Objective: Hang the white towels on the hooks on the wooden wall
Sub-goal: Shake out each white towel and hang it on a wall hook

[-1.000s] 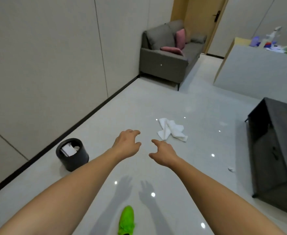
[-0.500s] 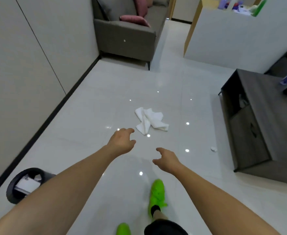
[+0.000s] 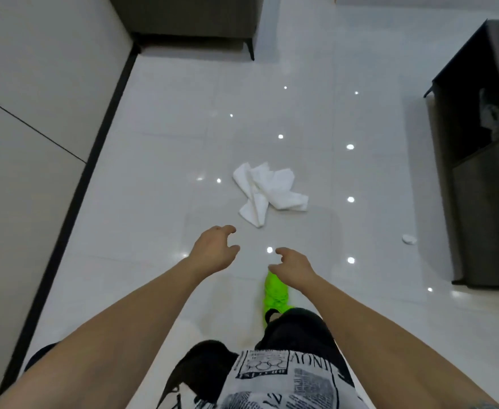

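Note:
A crumpled white towel (image 3: 267,194) lies on the glossy white floor, ahead of both hands. My left hand (image 3: 214,249) is stretched out just short of the towel's near corner, fingers loosely curled and holding nothing. My right hand (image 3: 294,265) reaches forward beside it, a little lower and to the right, also holding nothing. Neither hand touches the towel. No hooks and no wooden wall are in view.
A grey sofa base (image 3: 189,22) stands at the far end against the left wall (image 3: 35,98). A dark cabinet (image 3: 484,149) lines the right side. A small white scrap (image 3: 409,239) lies near it. My green shoe (image 3: 276,293) is below my right hand.
The view has come closer to the towel and tilted down. The black bin at the left has dropped out of sight. Both hands stay stretched forward holding nothing.

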Demonstrator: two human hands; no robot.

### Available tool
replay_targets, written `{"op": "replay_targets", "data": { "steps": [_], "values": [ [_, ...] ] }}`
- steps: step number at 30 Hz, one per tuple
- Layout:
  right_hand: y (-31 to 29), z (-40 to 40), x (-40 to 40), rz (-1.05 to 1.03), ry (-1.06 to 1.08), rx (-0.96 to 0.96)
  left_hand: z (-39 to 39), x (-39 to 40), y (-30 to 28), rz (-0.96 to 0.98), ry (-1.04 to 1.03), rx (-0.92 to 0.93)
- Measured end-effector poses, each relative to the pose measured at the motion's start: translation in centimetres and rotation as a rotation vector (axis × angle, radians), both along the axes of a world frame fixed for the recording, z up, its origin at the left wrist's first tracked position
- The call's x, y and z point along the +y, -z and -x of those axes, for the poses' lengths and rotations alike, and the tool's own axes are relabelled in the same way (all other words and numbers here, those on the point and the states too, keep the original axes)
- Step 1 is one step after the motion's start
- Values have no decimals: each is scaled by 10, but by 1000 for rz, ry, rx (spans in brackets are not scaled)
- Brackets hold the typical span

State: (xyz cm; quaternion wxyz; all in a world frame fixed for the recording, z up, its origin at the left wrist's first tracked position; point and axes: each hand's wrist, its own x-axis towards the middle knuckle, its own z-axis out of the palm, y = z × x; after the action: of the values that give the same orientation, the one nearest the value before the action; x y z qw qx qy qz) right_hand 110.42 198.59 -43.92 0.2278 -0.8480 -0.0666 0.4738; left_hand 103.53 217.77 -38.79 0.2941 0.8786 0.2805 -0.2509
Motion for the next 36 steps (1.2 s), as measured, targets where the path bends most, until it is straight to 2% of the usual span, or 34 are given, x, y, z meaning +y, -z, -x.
{"op": "replay_targets", "data": {
  "steps": [4, 10, 13, 18, 21, 25, 28, 30, 36],
  "values": [
    [26, -66, 23, 17, 43, 38, -60, 22, 28, 54, -75, 40],
    [100, -124, 56, 48, 213, 137, -115, 55, 104, 104, -16, 145],
    [169, -137, 78, 89, 318, 178, -142, 81, 182, 114, 74, 211],
    [323, -147, 117, 158, 495, 239, -200, 134, 340, 123, 143, 273],
    [420, -153, 141, 129, 743, 352, -220, 160, 425, 108, 135, 277],
    [522, -169, 174, -19, 1269, 532, -222, 181, 516, 107, 162, 368],
    [565, -181, 189, -71, 1574, 526, -217, 178, 547, 114, 198, 414],
    [569, -186, 192, -117, 1681, 489, -212, 172, 548, 129, 226, 449],
    [536, -184, 185, -112, 1683, 452, -213, 159, 506, 171, 381, 408]
  ]
}}
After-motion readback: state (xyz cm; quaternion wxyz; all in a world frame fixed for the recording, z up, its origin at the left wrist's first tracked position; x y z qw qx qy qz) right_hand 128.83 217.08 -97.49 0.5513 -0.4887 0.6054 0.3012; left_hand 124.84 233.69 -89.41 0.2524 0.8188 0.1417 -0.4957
